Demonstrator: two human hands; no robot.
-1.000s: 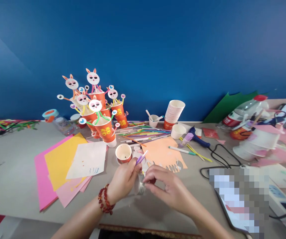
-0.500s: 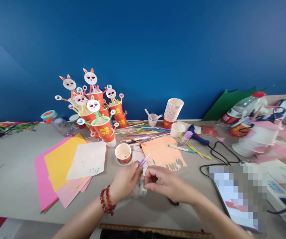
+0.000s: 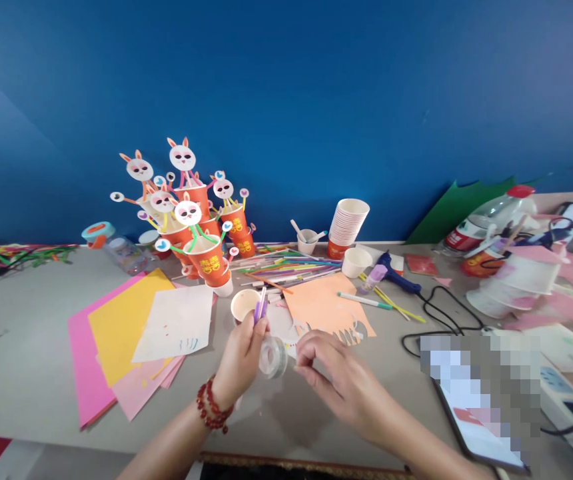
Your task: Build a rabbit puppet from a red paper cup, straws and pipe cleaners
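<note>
My left hand (image 3: pixel 241 357), with a red bead bracelet on its wrist, is closed round some short purple sticks with white ends (image 3: pixel 261 305) that point upward. Right beside its fingers is a clear roll of tape (image 3: pixel 272 358); whether the hand grips it or it just hangs there I cannot tell. My right hand (image 3: pixel 334 370) is just right of the roll, its fingers curled and the fingertips close to the thumb. Anything pinched there is too small to make out. Behind my left hand stands a paper cup (image 3: pixel 244 305), partly covered by it.
Rabbit figures on red paper cups (image 3: pixel 206 260) stand at the back left, near colored paper (image 3: pixel 106 333). Straws and pens (image 3: pixel 291 267), an orange sheet (image 3: pixel 324 300), stacked cups (image 3: pixel 348 223) and a blue glue gun (image 3: pixel 399 273) with its cable lie further back. A tablet (image 3: pixel 466 413) is at right.
My left hand has turned so the purple sticks stand more upright. The tape roll shows more fully beside it. My right hand has shifted slightly right, away from the left.
</note>
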